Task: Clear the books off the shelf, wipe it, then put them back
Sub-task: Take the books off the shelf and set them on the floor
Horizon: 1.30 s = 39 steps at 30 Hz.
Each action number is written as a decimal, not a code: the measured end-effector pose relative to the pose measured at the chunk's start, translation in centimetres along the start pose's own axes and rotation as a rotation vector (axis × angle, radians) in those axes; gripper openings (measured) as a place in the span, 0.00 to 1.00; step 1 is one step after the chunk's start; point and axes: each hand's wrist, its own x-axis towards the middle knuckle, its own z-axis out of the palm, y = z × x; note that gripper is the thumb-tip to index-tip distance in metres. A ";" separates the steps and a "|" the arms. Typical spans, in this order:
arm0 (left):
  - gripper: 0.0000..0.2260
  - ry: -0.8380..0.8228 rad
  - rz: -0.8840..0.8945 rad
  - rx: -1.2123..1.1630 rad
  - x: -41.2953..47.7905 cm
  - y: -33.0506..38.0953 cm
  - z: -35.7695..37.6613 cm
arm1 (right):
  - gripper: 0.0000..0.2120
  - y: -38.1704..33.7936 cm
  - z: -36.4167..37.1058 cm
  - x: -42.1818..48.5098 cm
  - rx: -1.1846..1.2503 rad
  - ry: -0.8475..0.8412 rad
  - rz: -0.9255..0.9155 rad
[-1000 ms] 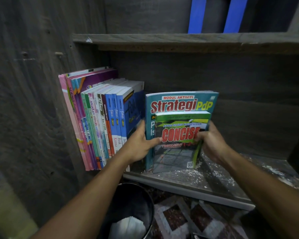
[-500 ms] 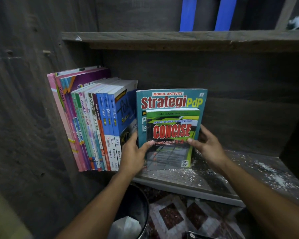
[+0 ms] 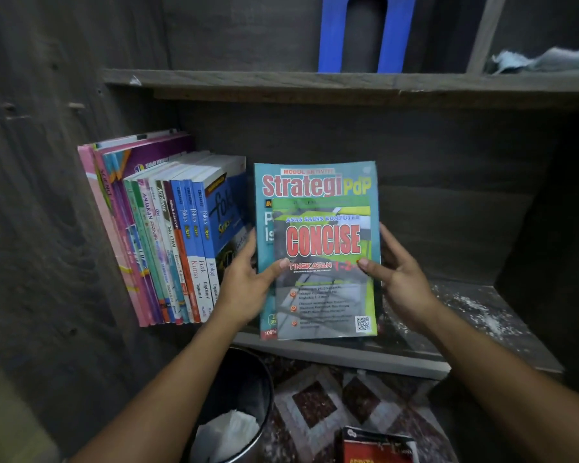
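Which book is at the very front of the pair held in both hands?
The green CONCISE book. It is smaller and overlaps the taller teal Strategi PdP book behind it, with the left hand and right hand gripping their sides.

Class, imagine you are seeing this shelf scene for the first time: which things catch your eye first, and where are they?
The red CONCISE book, centre, stacked on the teal Strategi PdP book, held between the left hand and right hand. Left, a row of books leans against the wall; white dust speckles the shelf.
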 end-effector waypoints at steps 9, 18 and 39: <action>0.22 -0.095 -0.094 -0.093 -5.5 0.7 1.8 | 0.28 0.0 -1.7 -7.0 0.030 0.013 0.136; 0.15 -0.165 -0.201 -0.202 -10.3 0.9 5.4 | 0.21 -0.4 -3.7 -14.4 -0.036 0.118 0.209; 0.14 -0.305 -0.407 -0.164 -20.9 -3.4 8.3 | 0.17 5.1 -6.2 -26.7 -0.071 0.268 0.352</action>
